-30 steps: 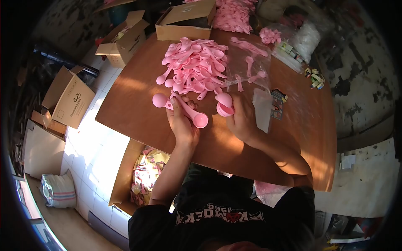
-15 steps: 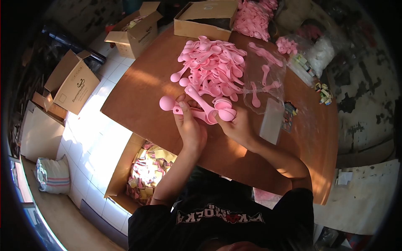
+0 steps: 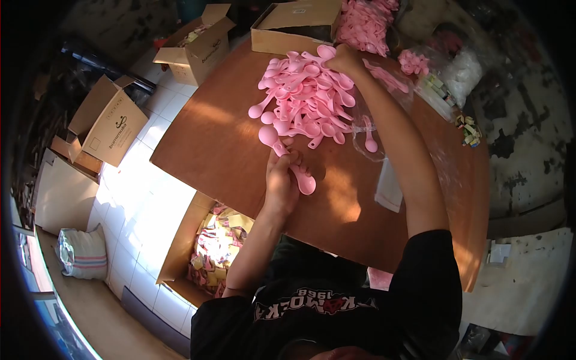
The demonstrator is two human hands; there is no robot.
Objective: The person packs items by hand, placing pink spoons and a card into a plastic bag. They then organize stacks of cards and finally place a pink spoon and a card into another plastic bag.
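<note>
My left hand (image 3: 282, 183) is closed around a pink double-ended measuring spoon (image 3: 305, 182). One bowl sticks out toward me below the fingers, and a rounder bowl shows above them, toward the heap. My right arm is stretched far forward, and my right hand (image 3: 345, 59) is at the back right edge of the heap of pink measuring spoons (image 3: 306, 90). Its fingers are curled at a pink spoon (image 3: 326, 52) whose round bowl points left; the fingertips are partly hidden. The heap lies on the brown table (image 3: 210, 132).
An open carton (image 3: 294, 39) and a bag of pink spoons (image 3: 364, 27) stand at the table's back. Clear plastic bags (image 3: 465, 75) lie at right. A carton of packets (image 3: 180, 258) is below the table's left edge; other cartons (image 3: 120, 123) stand on the floor.
My right hand has moved away from my left hand, forward to the back of the heap. The spoons that were gathered between both hands are reduced to the one visible in my left hand.
</note>
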